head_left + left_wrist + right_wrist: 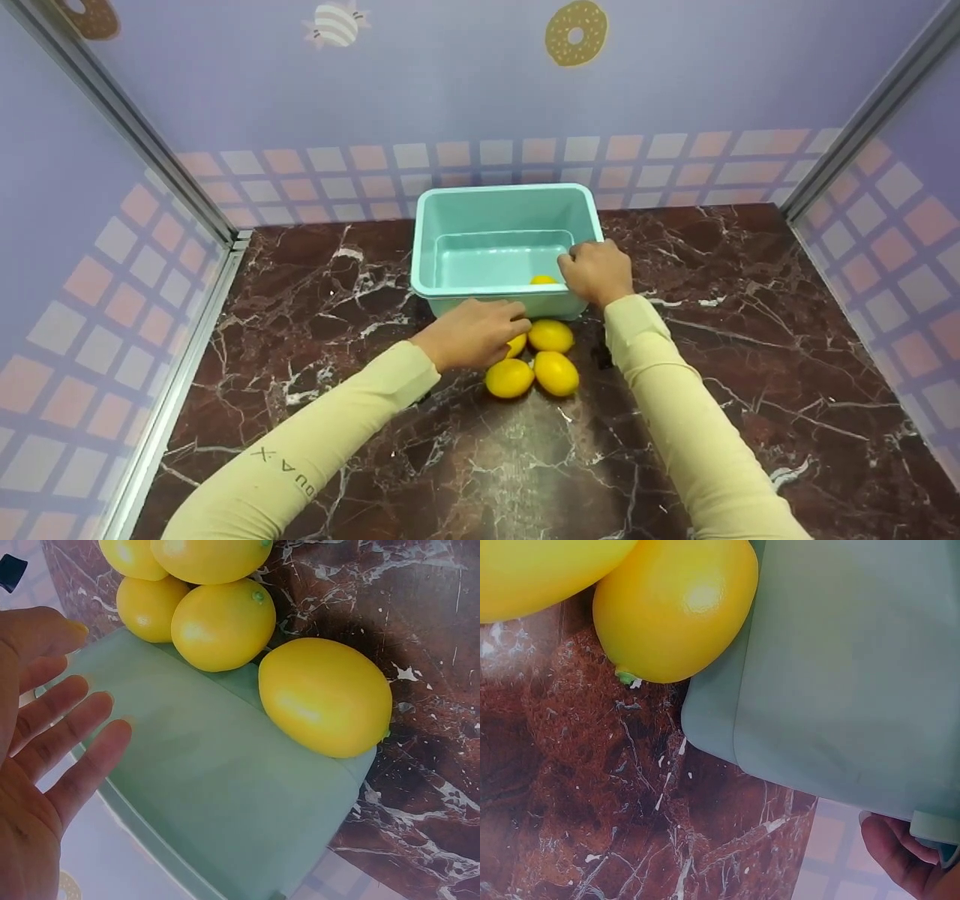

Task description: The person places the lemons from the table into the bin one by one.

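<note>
My right hand [600, 271] grips the bin [510, 210]; my left hand [474, 334], loose-fingered and empty, could scatter the lemons [556, 373] by nudging one

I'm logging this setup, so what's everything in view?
Walls: three, lilac, sides and back
Doughnut and candy prints: three, brown and white, back wall
Metal strips: at least three, silver, wall edges
Table: one, dark red marbled, between walls
Bin: one, light teal, table's back
Lemons: five, yellow, on table before bin
Inside lemon: one visible, yellow, in bin
Small object: one, black, right of lemons
Sleeves: two, pale yellow, forearms
Left hand: one, bare, by lemons
Right hand: one, bare, gripping bin's rim
</note>
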Tool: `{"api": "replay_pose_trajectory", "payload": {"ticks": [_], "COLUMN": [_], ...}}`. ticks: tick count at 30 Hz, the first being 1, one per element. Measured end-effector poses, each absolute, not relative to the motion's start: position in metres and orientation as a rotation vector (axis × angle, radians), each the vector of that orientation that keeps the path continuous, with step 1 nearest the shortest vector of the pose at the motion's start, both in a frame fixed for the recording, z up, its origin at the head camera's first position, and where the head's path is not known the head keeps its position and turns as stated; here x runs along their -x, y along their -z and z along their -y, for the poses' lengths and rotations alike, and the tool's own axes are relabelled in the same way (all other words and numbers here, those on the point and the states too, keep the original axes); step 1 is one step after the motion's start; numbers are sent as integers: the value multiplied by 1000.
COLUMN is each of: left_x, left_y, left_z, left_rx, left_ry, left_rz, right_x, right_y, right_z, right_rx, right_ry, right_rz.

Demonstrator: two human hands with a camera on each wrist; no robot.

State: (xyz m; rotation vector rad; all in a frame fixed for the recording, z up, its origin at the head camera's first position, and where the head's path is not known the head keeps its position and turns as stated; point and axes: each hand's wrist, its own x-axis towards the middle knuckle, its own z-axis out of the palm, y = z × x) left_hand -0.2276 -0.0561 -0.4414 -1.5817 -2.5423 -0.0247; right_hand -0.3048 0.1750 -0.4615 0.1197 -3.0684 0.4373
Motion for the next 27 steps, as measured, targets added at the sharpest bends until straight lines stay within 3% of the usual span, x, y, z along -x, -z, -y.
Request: {"api": "replay_pose_trajectory", "payload": {"ticks": [27], "left_x": [217], "left_y": [463], "left_z": [58], "left_rx": [1631], "left_ry": [-14], "left_rz": [2577], "right_x": [305], "right_y": [462], "right_z": [-175], "right_rx": [-108], "right_ry": [-436], "right_rz": [3069]}}
